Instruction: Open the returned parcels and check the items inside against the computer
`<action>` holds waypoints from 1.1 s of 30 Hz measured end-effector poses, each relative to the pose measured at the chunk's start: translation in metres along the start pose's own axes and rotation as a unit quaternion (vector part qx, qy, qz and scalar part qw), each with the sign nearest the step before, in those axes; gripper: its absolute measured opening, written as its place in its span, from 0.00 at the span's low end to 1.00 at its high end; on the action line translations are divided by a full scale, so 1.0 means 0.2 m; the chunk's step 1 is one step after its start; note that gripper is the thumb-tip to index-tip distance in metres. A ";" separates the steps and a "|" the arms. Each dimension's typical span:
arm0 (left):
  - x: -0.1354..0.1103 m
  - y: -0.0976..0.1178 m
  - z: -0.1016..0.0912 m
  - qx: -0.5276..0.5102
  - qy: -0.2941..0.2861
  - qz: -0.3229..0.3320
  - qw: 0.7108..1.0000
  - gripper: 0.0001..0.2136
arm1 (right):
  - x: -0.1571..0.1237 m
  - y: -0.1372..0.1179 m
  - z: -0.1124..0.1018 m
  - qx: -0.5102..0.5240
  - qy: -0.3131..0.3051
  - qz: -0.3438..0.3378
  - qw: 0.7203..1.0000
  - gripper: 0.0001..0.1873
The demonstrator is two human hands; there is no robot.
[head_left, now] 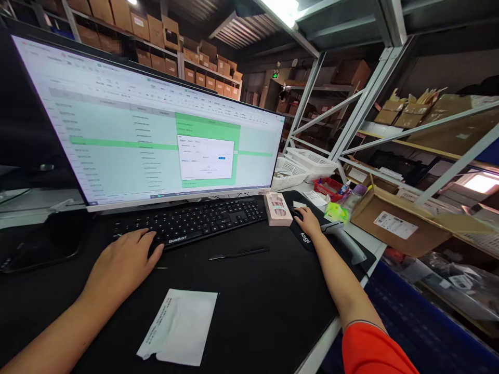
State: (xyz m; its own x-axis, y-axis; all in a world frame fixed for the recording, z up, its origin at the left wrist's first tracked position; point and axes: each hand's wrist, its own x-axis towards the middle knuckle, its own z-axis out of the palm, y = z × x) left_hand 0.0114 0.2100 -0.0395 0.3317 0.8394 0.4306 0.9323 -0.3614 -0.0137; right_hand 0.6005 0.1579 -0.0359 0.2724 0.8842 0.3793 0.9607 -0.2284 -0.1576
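While the left hand lies loosely spread, grasping nothing, with its fingertips at the left part of the black Bosston keyboard, the right hand is curled over a dark computer mouse, mostly hidden beneath it, in the head view. Between keyboard and mouse sits a pale pink box; a handheld barcode scanner lies right of the wrist. Nearer are a slim craft knife and a creased white paper slip. Behind the keyboard, a monitor shows a spreadsheet with a dialog box.
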 end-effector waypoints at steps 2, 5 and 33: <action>0.00 0.00 0.01 0.000 0.006 0.001 1.000 0.39 | 0.00 0.01 0.01 -0.002 0.001 0.000 1.000 0.21; 0.00 0.00 0.01 -0.006 0.017 0.008 1.000 0.38 | 0.00 0.01 0.01 -0.004 0.002 -0.002 1.000 0.21; 0.00 0.00 -0.01 -0.009 0.020 0.010 1.000 0.37 | 0.01 0.01 0.01 0.009 -0.001 0.012 1.000 0.25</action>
State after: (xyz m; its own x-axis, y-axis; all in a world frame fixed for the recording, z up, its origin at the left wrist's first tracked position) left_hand 0.0120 0.2087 -0.0385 0.3442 0.8149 0.4664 0.9225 -0.3859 -0.0068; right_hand 0.6024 0.1595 -0.0370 0.2948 0.8797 0.3732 0.9529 -0.2414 -0.1836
